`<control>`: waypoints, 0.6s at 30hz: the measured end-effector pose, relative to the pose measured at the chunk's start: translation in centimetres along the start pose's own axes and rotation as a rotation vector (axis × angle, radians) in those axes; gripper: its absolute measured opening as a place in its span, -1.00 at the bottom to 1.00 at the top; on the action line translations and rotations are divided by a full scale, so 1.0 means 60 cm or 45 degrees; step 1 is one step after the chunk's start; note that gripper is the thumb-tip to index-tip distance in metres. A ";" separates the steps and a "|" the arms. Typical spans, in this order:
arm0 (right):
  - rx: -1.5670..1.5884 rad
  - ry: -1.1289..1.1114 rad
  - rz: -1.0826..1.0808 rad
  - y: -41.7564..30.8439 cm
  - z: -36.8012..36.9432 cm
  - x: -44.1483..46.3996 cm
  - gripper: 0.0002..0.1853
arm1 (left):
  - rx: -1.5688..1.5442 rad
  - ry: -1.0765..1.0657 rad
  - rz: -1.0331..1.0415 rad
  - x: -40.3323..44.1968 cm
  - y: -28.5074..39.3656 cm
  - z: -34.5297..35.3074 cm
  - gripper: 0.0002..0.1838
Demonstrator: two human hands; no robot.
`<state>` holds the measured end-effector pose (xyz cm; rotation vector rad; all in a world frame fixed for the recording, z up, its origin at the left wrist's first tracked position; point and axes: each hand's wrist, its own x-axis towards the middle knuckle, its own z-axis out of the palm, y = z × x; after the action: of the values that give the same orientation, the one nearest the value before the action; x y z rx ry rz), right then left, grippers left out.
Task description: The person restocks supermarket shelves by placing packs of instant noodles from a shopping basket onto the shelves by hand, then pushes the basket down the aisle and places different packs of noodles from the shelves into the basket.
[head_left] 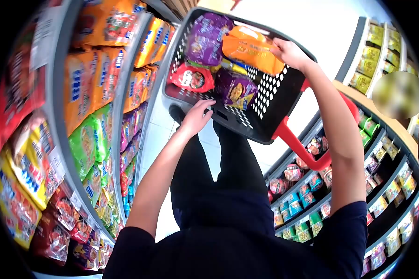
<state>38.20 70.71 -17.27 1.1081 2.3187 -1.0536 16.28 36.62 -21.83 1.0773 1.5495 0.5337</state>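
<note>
A dark grey shopping basket [268,125] with perforated walls and a red handle [307,151] is in front of my legs. Over its far right part, my right hand [291,54] grips the end of an orange instant noodle packet [252,50]. Loosely stretched and slightly apart, the fingers of my left hand [196,119] are at the near rim of the basket, holding nothing that I can see. Inside lie purple noodle packets [209,39], a red noodle packet [192,78] and a dark purple packet [237,89]. A yellow package is partly hidden under the orange one.
On the left, close by, a tall shelf [118,139] holds orange, green, yellow and red noodle packets. Shelves of cup noodles [307,197] curve along the right. At the upper right stands another rack with yellow-green packs [368,60]. The floor [160,132] is pale tile.
</note>
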 end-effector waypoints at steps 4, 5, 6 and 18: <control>0.152 -0.063 -0.142 -0.141 -0.161 -0.113 -0.73 | -0.506 0.406 0.117 0.003 0.073 -0.070 -0.32; 0.299 -0.144 -0.131 -0.185 -0.193 -0.146 -0.69 | -0.476 0.480 0.170 -0.011 0.110 -0.102 -0.23; 0.408 -0.216 -0.104 -0.228 -0.222 -0.175 -0.68 | -0.651 0.491 0.256 -0.024 0.140 -0.129 -0.09; 0.918 -0.372 -0.775 -0.686 -0.252 -0.435 -0.10 | -1.922 0.134 0.590 -0.467 0.216 -0.261 -0.16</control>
<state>22.40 51.83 27.40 0.3574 2.1067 -2.2213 5.10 22.34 7.67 0.1588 0.5494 1.7040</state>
